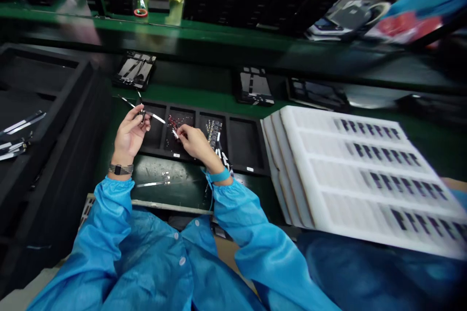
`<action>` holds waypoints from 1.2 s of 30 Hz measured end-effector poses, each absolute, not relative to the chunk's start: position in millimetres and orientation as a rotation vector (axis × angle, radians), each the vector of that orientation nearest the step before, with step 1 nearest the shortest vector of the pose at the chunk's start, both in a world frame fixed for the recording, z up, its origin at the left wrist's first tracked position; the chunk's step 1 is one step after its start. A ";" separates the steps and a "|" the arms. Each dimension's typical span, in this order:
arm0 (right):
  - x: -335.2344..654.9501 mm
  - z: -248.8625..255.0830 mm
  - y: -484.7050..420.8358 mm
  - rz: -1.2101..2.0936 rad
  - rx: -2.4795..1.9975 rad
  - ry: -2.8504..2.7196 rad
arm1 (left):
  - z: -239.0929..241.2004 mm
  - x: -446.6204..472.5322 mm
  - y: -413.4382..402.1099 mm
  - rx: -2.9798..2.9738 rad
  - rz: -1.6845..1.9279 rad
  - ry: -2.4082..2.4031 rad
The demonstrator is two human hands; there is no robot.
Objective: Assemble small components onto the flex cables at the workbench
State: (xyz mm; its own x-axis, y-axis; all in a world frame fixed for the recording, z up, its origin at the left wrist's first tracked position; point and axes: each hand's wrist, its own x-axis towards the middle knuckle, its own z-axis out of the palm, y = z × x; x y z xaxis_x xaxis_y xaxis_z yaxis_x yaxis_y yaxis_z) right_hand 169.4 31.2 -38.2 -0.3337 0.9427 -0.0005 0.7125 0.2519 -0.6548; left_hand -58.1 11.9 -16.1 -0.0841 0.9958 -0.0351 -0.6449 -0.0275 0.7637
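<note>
Bright blue smock (156, 252), white snap buttons (179, 261) down the front, gathered cuffs (116, 185). Left wrist, off near-left corner of black tray (227, 136): metal-link band (120, 169), dark square face. Right wrist, at tray's near edge: blue strap (219, 175), thin blue cord (211, 194). Left hand (128, 136), right hand (195, 143) bare.

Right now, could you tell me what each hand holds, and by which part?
Left hand pinches a thin metal strip near its middle. Right hand touches a small pale piece in the tray; grip unclear.
</note>
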 end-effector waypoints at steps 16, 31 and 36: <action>210.6 -43.3 29.3 1.050 -1.242 -1.509 | -24.2 -68.7 17.0 0.643 1.644 0.806; 185.9 -22.1 6.5 1.174 -1.119 -1.650 | -24.3 -11.0 -0.4 0.817 1.279 1.127; 186.1 -22.9 6.7 1.190 -1.122 -1.669 | -24.3 -8.2 -1.7 0.872 1.197 1.125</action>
